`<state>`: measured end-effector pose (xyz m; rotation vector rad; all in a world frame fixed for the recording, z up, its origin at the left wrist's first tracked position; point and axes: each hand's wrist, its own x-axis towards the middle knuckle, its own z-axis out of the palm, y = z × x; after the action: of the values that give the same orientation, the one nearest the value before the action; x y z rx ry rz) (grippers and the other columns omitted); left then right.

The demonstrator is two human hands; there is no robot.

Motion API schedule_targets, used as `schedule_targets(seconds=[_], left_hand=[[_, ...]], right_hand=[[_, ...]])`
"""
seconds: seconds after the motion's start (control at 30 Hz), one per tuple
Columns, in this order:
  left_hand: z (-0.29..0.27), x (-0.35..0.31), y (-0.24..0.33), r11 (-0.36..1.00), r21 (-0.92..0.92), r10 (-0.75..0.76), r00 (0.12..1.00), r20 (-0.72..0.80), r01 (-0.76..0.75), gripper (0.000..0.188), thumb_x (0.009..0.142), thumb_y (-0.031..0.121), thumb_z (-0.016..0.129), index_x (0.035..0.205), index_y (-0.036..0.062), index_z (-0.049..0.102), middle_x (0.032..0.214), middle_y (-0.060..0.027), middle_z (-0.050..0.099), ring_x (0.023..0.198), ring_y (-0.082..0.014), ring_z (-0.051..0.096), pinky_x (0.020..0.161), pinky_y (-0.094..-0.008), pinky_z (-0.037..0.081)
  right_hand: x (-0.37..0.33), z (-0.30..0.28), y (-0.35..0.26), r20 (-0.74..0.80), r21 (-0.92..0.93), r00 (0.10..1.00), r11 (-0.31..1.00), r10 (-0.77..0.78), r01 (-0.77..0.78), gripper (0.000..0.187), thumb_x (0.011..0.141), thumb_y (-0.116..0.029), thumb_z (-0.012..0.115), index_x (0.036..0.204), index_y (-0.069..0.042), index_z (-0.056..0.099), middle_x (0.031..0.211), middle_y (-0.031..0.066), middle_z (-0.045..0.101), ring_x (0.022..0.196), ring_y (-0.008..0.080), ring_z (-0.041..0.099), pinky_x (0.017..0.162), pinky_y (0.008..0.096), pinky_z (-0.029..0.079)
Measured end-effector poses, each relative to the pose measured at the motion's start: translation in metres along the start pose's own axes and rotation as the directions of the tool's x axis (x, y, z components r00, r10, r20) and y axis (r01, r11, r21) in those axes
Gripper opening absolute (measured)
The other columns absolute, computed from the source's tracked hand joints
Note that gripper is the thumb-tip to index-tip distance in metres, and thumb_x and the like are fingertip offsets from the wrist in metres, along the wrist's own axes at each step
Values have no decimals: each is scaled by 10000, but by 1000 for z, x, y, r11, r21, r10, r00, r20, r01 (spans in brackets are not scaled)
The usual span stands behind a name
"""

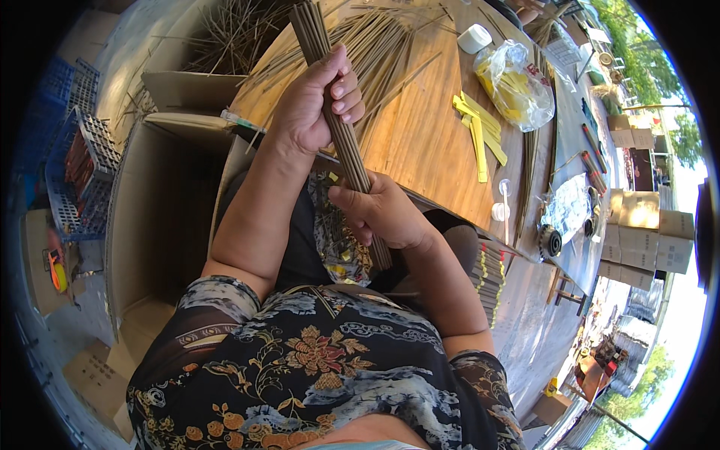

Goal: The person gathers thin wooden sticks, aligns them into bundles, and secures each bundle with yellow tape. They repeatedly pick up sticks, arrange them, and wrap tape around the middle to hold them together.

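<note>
A tight bundle of thin brown incense sticks point(346, 144) slants across in front of me, over the table's near edge and my lap. My left hand point(319, 97) is wrapped round its upper part, thumb on top. Lower down, my right hand point(386, 210) closes on the same bundle, and the lower end shows beneath the palm. Beyond my left hand, many loose sticks point(367, 37) lie fanned over the wooden table point(420, 150).
Yellow strips point(480, 131) lie on the table's right side, near a clear bag point(517, 86) of yellow pieces and a white tub point(474, 39). An open cardboard box point(161, 217) stands at my left, with blue crates point(64, 180) beyond. Stacked cartons point(637, 232) are far right.
</note>
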<state>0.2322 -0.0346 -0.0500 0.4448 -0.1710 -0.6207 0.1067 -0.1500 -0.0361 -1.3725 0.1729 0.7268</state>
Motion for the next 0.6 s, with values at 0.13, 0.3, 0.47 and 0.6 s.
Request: schedule_targets(seconds=[0.13,0.3,0.47,0.6], left_hand=[[7,2,-4,990,134,66,971,-228,-36,250,882,282,526,705,123,447,507,46,378,400,-60,354,395,-211,332],[9,-1,-4,993,111,71,976,-207,-48,231,895,261,501,726,113,448,486,53,361,384,-54,341,368,-201,317],[4,-2,1,995,-63,83,990,114,-76,230,899,252,493,721,113,448,490,61,368,377,-45,337,355,-193,304],[16,-2,-4,975,203,152,945,-289,-95,230,893,263,505,732,108,449,492,57,369,380,-47,342,366,-193,307]], right_hand=[[7,6,4,-246,-323,962,946,-115,30,266,826,-211,580,775,8,438,560,75,501,517,155,534,493,304,432],[13,6,15,-297,-451,922,887,-248,94,247,826,-209,588,775,-22,436,548,21,472,480,99,507,453,244,418],[1,1,3,-45,-3,998,999,-49,49,201,845,-214,569,809,-35,484,599,4,495,485,71,478,461,223,413],[14,6,20,-375,-624,843,778,-386,78,192,848,-214,562,795,-49,479,568,-6,471,449,60,457,427,209,395]])
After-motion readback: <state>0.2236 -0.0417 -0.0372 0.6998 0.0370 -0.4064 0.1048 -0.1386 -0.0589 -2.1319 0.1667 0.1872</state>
